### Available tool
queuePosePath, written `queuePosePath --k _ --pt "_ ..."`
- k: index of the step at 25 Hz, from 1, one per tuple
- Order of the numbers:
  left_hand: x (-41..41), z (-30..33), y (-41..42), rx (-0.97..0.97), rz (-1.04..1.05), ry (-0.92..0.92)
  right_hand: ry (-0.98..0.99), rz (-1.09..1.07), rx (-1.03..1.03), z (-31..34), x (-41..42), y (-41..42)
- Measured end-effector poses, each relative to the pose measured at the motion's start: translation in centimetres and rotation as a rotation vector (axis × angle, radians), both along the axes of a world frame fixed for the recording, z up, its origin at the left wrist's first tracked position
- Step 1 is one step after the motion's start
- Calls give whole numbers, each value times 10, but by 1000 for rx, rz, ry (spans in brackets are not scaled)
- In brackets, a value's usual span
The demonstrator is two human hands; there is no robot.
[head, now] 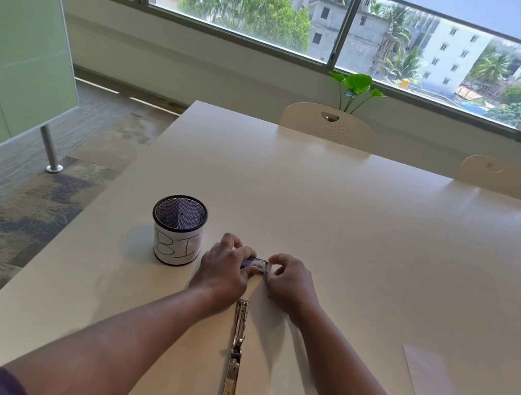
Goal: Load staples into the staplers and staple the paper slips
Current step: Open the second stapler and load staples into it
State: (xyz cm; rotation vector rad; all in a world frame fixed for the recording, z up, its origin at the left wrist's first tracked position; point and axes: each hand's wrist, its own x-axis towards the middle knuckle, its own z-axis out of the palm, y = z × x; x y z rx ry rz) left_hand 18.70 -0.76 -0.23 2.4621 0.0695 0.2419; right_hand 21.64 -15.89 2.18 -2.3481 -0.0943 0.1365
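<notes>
Metal stapler (232,366), one slip (433,384), two hands

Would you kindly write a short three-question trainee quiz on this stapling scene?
1. True or false: the stapler lies opened out flat on the table.
2. Which hands grip the small staple box? A left only, B right only, C both.
3. Fill in: the paper slip lies to the person's ____.

Key: 1 true. 2 C: left hand and right hand. 3 right.
</notes>
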Motion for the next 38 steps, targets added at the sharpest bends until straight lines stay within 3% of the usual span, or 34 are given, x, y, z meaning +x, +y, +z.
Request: queuePosePath --k 7,12,24,30,35,38 --pt "-1 1 1 10 -14 -1 94 -89 202 5 0 2" --pt "-2 0 1 23 -19 -7 57 -195 269 -1 -1 4" --pt "0 -2 1 14 -18 -11 23 -224 179 -3 2 8" --pt "0 -2 1 10 -23 -18 97 -309 456 -4 -1 7" --pt "0 -2 1 3 -18 -24 -41 -164 178 -6 -21 6" --pt "-1 -2 1 -4 -19 -22 -103 -112 133 -3 -31 7"
